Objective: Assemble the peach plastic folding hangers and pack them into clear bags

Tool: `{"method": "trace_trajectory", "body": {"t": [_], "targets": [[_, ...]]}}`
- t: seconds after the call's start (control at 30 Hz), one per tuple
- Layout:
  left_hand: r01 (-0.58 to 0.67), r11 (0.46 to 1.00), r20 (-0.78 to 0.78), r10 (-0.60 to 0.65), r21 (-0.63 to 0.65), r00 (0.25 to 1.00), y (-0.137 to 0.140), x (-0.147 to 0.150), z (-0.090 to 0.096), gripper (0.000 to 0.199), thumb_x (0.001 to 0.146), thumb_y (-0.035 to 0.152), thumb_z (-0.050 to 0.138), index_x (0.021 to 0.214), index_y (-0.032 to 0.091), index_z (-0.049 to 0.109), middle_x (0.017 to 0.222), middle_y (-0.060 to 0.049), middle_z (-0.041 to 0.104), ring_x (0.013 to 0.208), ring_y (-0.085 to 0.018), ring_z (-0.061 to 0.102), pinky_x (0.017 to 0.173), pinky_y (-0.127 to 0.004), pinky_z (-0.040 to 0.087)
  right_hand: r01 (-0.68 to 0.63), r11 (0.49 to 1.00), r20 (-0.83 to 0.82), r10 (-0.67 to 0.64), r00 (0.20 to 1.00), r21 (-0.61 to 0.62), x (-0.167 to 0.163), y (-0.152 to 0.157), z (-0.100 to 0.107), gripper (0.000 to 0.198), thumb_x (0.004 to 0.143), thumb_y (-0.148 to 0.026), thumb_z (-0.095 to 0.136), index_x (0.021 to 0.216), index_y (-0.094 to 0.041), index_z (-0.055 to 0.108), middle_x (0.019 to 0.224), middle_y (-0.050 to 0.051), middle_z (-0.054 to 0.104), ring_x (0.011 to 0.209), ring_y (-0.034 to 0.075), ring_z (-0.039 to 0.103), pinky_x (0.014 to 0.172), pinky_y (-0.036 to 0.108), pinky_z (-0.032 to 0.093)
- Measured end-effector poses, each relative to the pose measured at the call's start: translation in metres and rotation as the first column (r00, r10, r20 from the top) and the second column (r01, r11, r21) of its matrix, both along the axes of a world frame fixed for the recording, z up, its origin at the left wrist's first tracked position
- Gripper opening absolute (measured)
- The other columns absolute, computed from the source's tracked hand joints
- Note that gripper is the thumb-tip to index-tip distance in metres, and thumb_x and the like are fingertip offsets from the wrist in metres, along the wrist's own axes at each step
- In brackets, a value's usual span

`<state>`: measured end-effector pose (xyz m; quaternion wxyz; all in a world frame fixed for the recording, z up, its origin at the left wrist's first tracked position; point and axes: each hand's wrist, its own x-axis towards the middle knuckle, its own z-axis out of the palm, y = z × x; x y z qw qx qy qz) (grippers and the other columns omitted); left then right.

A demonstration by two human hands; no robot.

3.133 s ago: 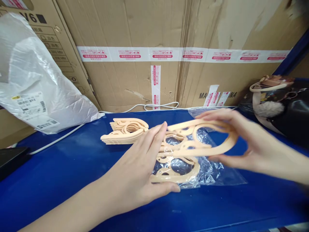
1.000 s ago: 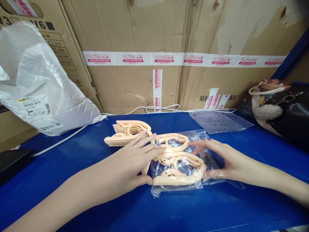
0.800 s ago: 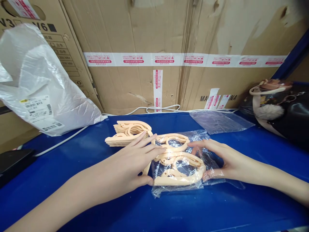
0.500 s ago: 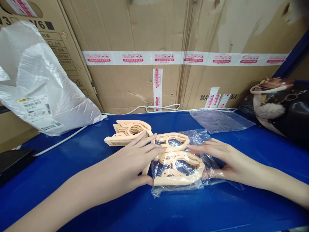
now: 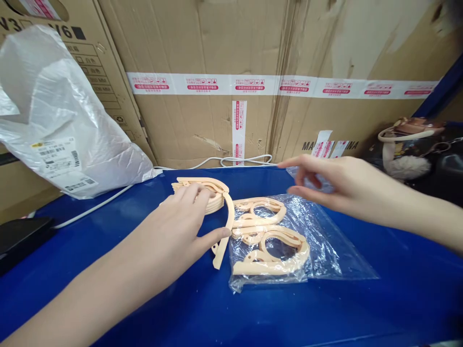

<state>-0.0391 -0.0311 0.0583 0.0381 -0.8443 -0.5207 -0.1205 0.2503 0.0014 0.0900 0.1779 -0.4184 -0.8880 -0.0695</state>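
Note:
My left hand (image 5: 184, 217) lies over a stack of beige plastic folding hangers (image 5: 215, 205). Its fingers bend across the top, while the thumb spreads away, its tip near a swung-out hanger arm (image 5: 228, 217). To the right, a clear plastic bag (image 5: 325, 246) lies flat with folded beige hangers (image 5: 275, 267) inside, in two groups one behind the other. Above the far side of this bag hovers my right hand (image 5: 333, 180), slightly blurred, holding nothing. Its index finger points left and the thumb stays apart. Behind it, another clear bag (image 5: 314, 182) is partly covered.
Large cardboard boxes (image 5: 202, 125) stand along the back of the blue table (image 5: 173, 313). A white cable (image 5: 206, 161) runs at their foot. On the left are a white mailing bag (image 5: 87, 130) and a dark device (image 5: 25, 241); on the right, a bottle with a pompom (image 5: 408, 166).
My left hand has shifted left from the filled bag onto the hanger stack. My right hand has let go of the bag and risen away, toward the back. The bag's right end now lies spread out.

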Motion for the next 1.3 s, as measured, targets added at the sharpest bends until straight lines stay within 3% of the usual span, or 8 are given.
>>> {"method": "trace_trajectory", "body": {"t": [0.07, 0.17, 0.4, 0.67, 0.8, 1.0, 1.1, 1.3], "targets": [[-0.091, 0.995, -0.026, 0.09, -0.037, 0.996, -0.001, 0.004, 0.001, 0.042, 0.083, 0.057, 0.056, 0.101, 0.02, 0.064, 0.102, -0.01, 0.067, 0.092, -0.032, 0.062, 0.078, -0.043, 0.048, -0.065, 0.998, 0.001, 0.065, 0.998, -0.005, -0.03, 0.016, -0.004, 0.034, 0.091, -0.041, 0.053, 0.12, -0.022, 0.057, 0.081, 0.001, 0.068, 0.066, 0.016, 0.06, 0.058, 0.028, 0.039], [-0.146, 0.969, -0.068, 0.135, -0.198, 0.988, 0.0, 0.007, -0.001, 0.038, 0.08, 0.059, 0.056, 0.08, 0.021, 0.063, 0.077, -0.006, 0.067, 0.07, -0.028, 0.062, 0.057, -0.032, 0.04, -0.142, 0.98, -0.132, 0.123, 0.984, -0.138, -0.074, 0.045, -0.018, 0.034, 0.091, -0.043, 0.053, 0.115, -0.02, 0.06, 0.084, 0.002, 0.069, 0.068, 0.016, 0.059, 0.062, 0.029, 0.04], [-0.107, 0.936, -0.021, 0.106, -0.335, 0.994, 0.005, 0.005, -0.012, 0.033, 0.082, 0.044, 0.052, 0.06, 0.021, 0.057, 0.062, -0.003, 0.063, 0.059, -0.021, 0.058, 0.05, -0.027, 0.027, -0.263, 0.883, -0.372, 0.111, 0.921, -0.389, -0.117, 0.087, -0.037, 0.045, 0.078, -0.038, 0.07, 0.112, -0.01, 0.06, 0.085, 0.007, 0.067, 0.073, 0.019, 0.06, 0.067, 0.033, 0.043], [-0.154, 0.94, 0.056, 0.179, -0.303, 0.982, 0.006, 0.001, 0.004, 0.029, 0.081, 0.045, 0.05, 0.063, 0.022, 0.049, 0.06, 0.001, 0.059, 0.055, -0.019, 0.052, 0.049, -0.027, 0.027, -0.373, 0.804, -0.531, 0.084, 0.843, -0.464, -0.111, 0.094, -0.03, 0.022, 0.084, -0.029, 0.063, 0.098, -0.013, 0.065, 0.084, 0.004, 0.069, 0.074, 0.014, 0.061, 0.069, 0.029, 0.048], [-0.126, 0.96, 0.211, 0.18, -0.249, 0.961, 0.011, -0.008, 0.008, 0.026, 0.084, 0.046, 0.048, 0.072, 0.023, 0.051, 0.067, 0.001, 0.06, 0.059, -0.019, 0.054, 0.053, -0.027, 0.031, -0.425, 0.792, -0.649, 0.048, 0.759, -0.438, -0.1, 0.087, -0.023, 0.018, 0.084, -0.032, 0.063, 0.09, -0.015, 0.064, 0.081, 0.002, 0.066, 0.071, 0.012, 0.057, 0.064, 0.027, 0.047], [-0.049, 0.975, 0.585, 0.168, -0.215, 0.793, 0.021, -0.01, 0.01, 0.029, 0.084, 0.049, 0.056, 0.087, 0.02, 0.056, 0.064, 0.003, 0.059, 0.056, -0.014, 0.052, 0.051, -0.022, 0.036, -0.495, 0.765, -0.738, 0.039, 0.674, -0.411, -0.067, 0.063, -0.026, 0.017, 0.082, -0.03, 0.066, 0.092, -0.018, 0.06, 0.088, 0.002, 0.068, 0.082, 0.014, 0.062, 0.078, 0.031, 0.05], [0.063, 0.952, 0.675, 0.166, -0.301, 0.719, 0.022, -0.004, 0.014, 0.032, 0.081, 0.049, 0.062, 0.087, 0.018, 0.062, 0.065, 0.001, 0.063, 0.054, -0.012, 0.053, 0.045, -0.019, 0.035, -0.512, 0.741, -0.768, -0.008, 0.641, -0.435, -0.051, 0.046, -0.03, 0.021, 0.083, -0.032, 0.066, 0.097, -0.018, 0.059, 0.089, 0.003, 0.07, 0.086, 0.016, 0.065, 0.082, 0.034, 0.051], [0.237, 0.873, 0.687, 0.142, -0.427, 0.713, 0.019, 0.006, 0.01, 0.032, 0.085, 0.047, 0.059, 0.09, 0.017, 0.07, 0.078, -0.003, 0.068, 0.061, -0.012, 0.06, 0.046, -0.017, 0.044, -0.486, 0.725, -0.775, -0.104, 0.623, -0.488, -0.038, 0.017, -0.033, 0.024, 0.084, -0.035, 0.068, 0.098, -0.018, 0.06, 0.092, 0.004, 0.071, 0.083, 0.017, 0.067, 0.075, 0.033, 0.052]]}}
